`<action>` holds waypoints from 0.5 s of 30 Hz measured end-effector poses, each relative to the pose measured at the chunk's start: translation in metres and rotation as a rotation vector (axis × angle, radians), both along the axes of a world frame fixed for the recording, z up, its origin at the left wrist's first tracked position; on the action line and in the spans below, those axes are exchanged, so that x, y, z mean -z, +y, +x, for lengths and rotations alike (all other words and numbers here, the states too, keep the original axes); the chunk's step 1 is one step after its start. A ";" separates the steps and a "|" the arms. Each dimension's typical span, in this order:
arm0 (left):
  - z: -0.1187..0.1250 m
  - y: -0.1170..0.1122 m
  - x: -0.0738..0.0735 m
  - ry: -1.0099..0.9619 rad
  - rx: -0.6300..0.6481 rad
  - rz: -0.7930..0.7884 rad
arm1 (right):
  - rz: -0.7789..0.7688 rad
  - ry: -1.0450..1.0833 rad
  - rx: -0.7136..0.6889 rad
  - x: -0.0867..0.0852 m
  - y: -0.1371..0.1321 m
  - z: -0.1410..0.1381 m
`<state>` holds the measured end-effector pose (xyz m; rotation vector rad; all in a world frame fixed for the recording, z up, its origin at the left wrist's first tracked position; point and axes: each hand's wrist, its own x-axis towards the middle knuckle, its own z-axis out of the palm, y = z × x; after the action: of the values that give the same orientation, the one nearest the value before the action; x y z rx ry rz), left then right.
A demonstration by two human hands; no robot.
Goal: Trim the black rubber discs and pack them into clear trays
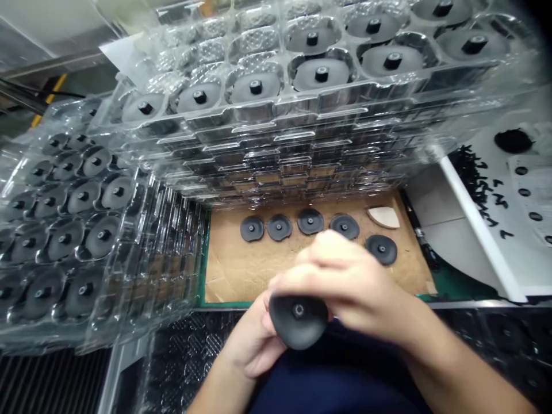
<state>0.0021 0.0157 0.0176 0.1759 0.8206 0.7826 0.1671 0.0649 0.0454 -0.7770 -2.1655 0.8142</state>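
A black moulded disc (298, 320) with a small central hub is held up close to the camera. My left hand (253, 339) cups it from below, and my right hand (345, 282) grips it from above and the right, fingers across its top edge. Just beyond my fingers, several similar discs (310, 221) lie in a row on a cardboard sheet (237, 264), and one more disc (381, 249) sits close to my right hand. A pale curved scrap (383, 217) lies at the sheet's far right.
Stacks of clear blister trays (259, 138) holding dark discs rise behind and left of the cardboard. To the right is a white-edged board (483, 218) with black marks and small black pieces. A dark textured surface (190, 351) runs along the near edge.
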 end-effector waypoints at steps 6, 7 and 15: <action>-0.005 0.000 0.006 -0.265 0.046 -0.026 | -0.490 -0.124 0.442 0.057 -0.011 0.022; -0.007 0.000 0.007 -0.271 0.047 -0.029 | -0.549 -0.136 0.430 0.068 -0.021 0.021; -0.008 0.001 0.014 -0.286 0.037 -0.087 | -0.658 -0.125 0.378 0.105 -0.067 0.012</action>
<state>-0.0056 0.0171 0.0035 0.0005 0.5768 0.7161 0.1788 -0.0022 -0.0600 -1.5413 -1.7558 1.3108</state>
